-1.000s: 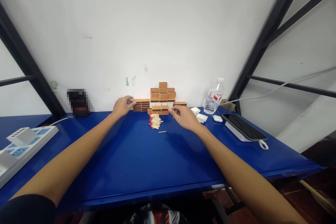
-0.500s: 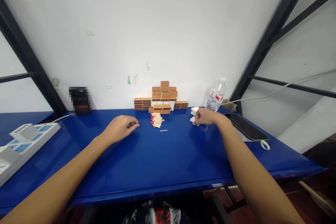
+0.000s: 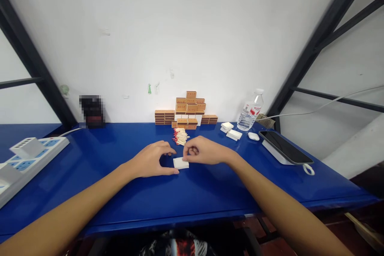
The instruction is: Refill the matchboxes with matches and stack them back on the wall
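Observation:
A small white box tray (image 3: 181, 163) lies on the blue table (image 3: 168, 192) between my two hands. My right hand (image 3: 204, 151) pinches its right end with curled fingers. My left hand (image 3: 151, 160) curves around its left side, thumb and fingertips touching or nearly touching it. Behind the hands lies a heap of red-tipped matches (image 3: 180, 137). Against the wall stands a stack of brown matchboxes (image 3: 187, 111).
More white trays (image 3: 231, 131) lie at the right, by a water bottle (image 3: 250, 111), a white earbud case (image 3: 253, 136) and a phone on a stand (image 3: 284, 148). A white power strip (image 3: 22, 159) sits at the left edge. Black frame bars stand at both sides.
My right hand went right to the white trays, then came back to the table's middle with one. My left hand left the matchbox stack and drew in beside it.

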Tool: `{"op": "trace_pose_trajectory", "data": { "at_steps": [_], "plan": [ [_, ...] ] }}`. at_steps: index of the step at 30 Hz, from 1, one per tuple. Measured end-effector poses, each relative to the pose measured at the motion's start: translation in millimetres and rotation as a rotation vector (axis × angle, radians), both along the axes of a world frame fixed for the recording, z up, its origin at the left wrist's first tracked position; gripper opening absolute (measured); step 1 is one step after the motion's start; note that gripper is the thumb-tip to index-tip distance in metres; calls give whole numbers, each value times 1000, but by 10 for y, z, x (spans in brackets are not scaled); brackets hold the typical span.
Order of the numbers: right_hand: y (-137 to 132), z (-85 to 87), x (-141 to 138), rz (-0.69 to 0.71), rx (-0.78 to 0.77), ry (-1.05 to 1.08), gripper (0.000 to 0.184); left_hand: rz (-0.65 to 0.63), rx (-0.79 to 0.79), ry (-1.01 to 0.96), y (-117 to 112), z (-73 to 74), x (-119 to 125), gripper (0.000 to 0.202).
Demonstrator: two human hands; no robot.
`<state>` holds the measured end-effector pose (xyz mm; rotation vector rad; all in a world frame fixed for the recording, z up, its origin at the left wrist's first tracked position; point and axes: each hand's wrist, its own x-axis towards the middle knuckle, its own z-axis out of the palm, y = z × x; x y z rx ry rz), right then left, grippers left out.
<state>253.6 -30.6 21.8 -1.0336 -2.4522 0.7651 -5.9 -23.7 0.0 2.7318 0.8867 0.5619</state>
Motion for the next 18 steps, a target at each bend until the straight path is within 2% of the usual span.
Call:
{"op": "trace_pose_trajectory", "data": {
  "at_steps": [3,6,11,15,18],
  "plan": [
    [199,-134,123,-146,160,23,17,-10,-17,-10,-2,-7,17,43],
    [341,-256,197,-175,246,-54,18,-22,-32,-26,-9,-9,29,40],
    [316,-285,149,-151,189,-93,18,-44,-62,-68,-24,-33,53,29],
    [227,-190,93,-196,154,62,21,-37,-39,-98,1,-57,45,23],
    [196,-159,55,-181,68,194,24,-16,-41,-108,28,-84,22,33]
  ]
}}
